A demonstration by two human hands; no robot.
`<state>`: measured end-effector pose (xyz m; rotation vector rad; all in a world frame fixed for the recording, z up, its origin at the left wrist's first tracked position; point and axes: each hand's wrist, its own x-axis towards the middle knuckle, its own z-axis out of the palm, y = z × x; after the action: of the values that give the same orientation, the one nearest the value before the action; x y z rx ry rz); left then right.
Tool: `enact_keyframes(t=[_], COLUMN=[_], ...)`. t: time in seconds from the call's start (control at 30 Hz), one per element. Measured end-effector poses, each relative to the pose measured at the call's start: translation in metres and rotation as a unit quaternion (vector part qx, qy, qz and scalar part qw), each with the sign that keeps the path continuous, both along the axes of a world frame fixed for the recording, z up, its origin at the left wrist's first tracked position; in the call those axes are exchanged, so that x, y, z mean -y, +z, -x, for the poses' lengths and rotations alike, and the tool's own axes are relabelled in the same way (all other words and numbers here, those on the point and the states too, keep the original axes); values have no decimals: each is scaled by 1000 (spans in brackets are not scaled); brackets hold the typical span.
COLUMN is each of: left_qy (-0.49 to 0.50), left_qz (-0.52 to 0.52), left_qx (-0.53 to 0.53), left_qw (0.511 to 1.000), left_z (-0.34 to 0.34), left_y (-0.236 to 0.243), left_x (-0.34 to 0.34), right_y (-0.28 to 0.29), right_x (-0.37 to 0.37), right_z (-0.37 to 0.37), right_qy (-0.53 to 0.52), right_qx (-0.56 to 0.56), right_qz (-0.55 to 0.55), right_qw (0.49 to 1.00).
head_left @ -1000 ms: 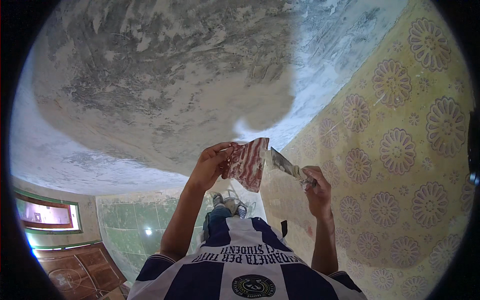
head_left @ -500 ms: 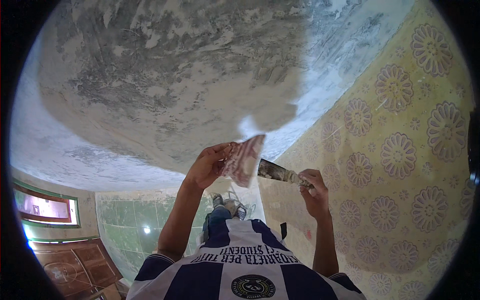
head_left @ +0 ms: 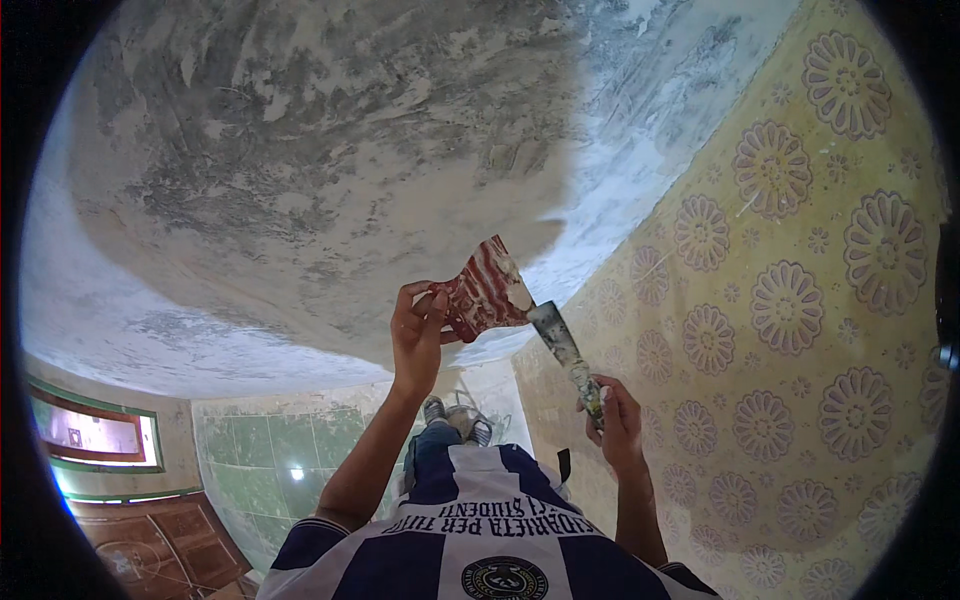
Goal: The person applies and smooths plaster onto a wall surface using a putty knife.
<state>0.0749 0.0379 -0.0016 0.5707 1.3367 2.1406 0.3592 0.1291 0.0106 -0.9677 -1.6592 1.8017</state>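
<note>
My left hand (head_left: pixel 416 335) grips the edge of a flat red scraper (head_left: pixel 482 285), smeared with whitish filler and held tilted up in front of the wall. In my right hand (head_left: pixel 617 425) is a putty knife (head_left: pixel 562 345), gripped by its handle, which is caked with dried filler. The knife's dark blade tip meets or nearly meets the scraper's right corner, where a pale lump of filler sits. Beyond both tools stands a grey wall (head_left: pixel 330 190) with patchy white skim coat.
A yellow wall (head_left: pixel 640 390) with purple flower patterns runs along my right. Green tiles (head_left: pixel 270 445) lie low behind my feet. At the far left are a green-framed window (head_left: pixel 95 435) and a brown wooden door (head_left: pixel 150 545).
The scraper has turned so its red, filler-streaked face shows more. My right hand has lowered and the knife now points upward, its tip at the scraper's corner.
</note>
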Motion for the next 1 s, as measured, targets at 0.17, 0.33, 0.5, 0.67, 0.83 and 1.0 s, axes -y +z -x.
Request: enact_keyframes(t=[0.17, 0.33, 0.5, 0.67, 0.83, 1.0], left_qy=[-15, -12, 22, 43, 51, -135], left_qz=[-40, -60, -21, -21, 55, 95], left_qx=[-53, -168, -380, -429, -331, 35], left_qw=[998, 984, 925, 902, 941, 986], left_z=[-10, -14, -5, -4, -5, -5], left_y=[-15, -32, -41, -27, -23, 6], left_x=[-2, -4, -2, -1, 0, 1], right_y=[-9, -5, 5, 14, 14, -1], right_x=[5, 2, -3, -6, -9, -28], right_z=[2, 7, 11, 10, 7, 0], right_qy=[-12, -13, -8, 1, 39, 56], right_qx=[4, -44, -45, -35, -110, -162], right_qz=[24, 54, 32, 38, 35, -117], right_qw=[1000, 997, 998, 999, 993, 978])
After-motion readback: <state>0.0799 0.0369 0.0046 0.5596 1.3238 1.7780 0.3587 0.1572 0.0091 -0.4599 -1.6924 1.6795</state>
